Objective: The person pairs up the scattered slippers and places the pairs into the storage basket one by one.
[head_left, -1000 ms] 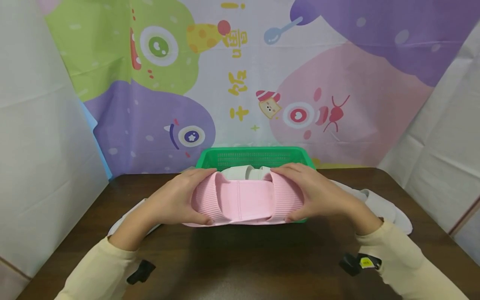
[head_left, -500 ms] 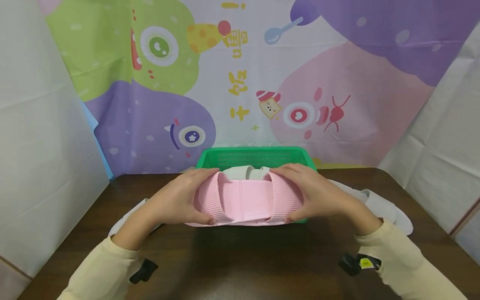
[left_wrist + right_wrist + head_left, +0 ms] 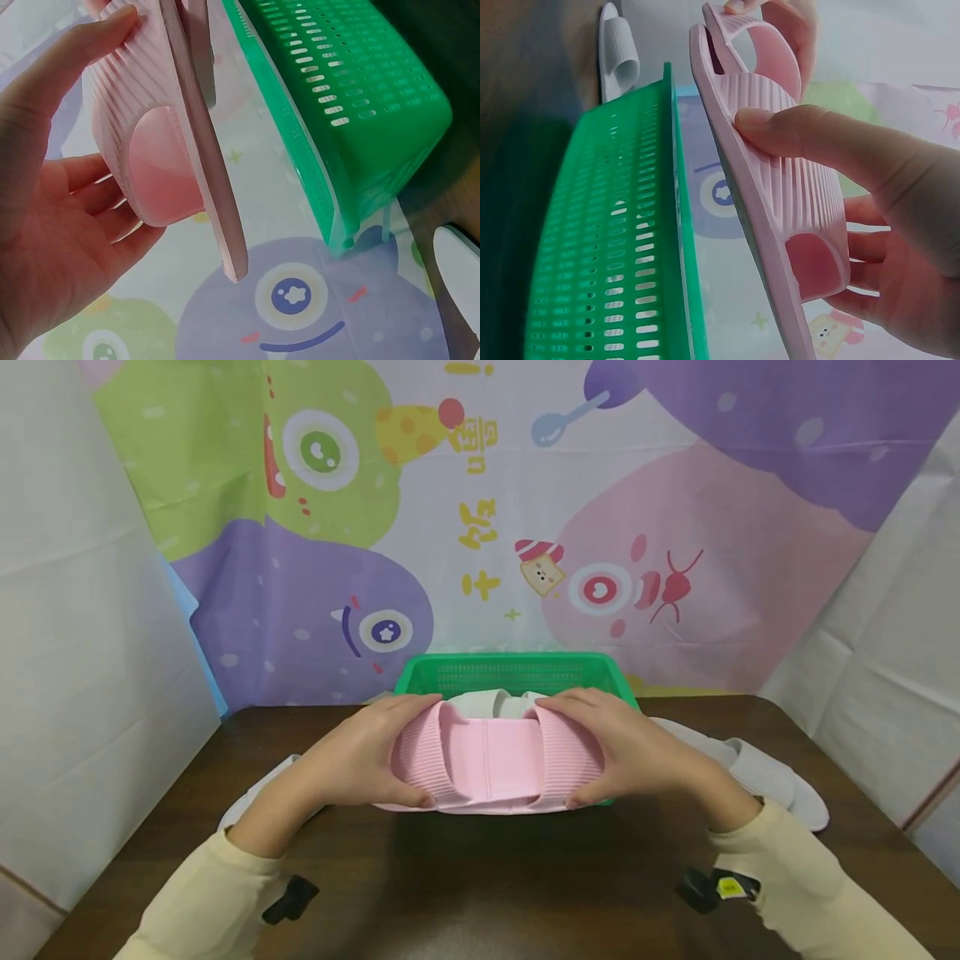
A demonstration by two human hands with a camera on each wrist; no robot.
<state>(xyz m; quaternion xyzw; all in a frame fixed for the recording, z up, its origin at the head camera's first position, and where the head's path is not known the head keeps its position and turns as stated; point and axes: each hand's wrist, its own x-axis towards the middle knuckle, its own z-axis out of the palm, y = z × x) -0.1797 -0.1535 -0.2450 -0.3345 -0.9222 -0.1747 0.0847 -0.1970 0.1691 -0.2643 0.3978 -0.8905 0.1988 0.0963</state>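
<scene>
A pair of pink slippers with ribbed straps is held up in front of a green basket (image 3: pixel 517 658), one overlapping the other lengthwise. My left hand (image 3: pixel 358 753) grips the left pink slipper (image 3: pixel 420 760) around its strap, thumb low and fingers over the top. Around the strap of the right pink slipper (image 3: pixel 573 760), my right hand (image 3: pixel 633 747) has the same kind of grip. In the right wrist view, its thumb (image 3: pixel 754 121) presses the ribbed strap near the sole. White slippers (image 3: pixel 477 702) show at the basket, partly hidden behind the pink pair.
On the brown table (image 3: pixel 480 893), a white slipper (image 3: pixel 258 789) lies at the left, partly behind the left forearm. White footwear (image 3: pixel 780 785) lies at the right beyond the right wrist. A printed cloth (image 3: pixel 480 635) hangs behind the basket.
The left hand and its pink slipper have shifted slightly right, while the right hand has edged slightly left. The two straps are a little closer together. Both grips are kept.
</scene>
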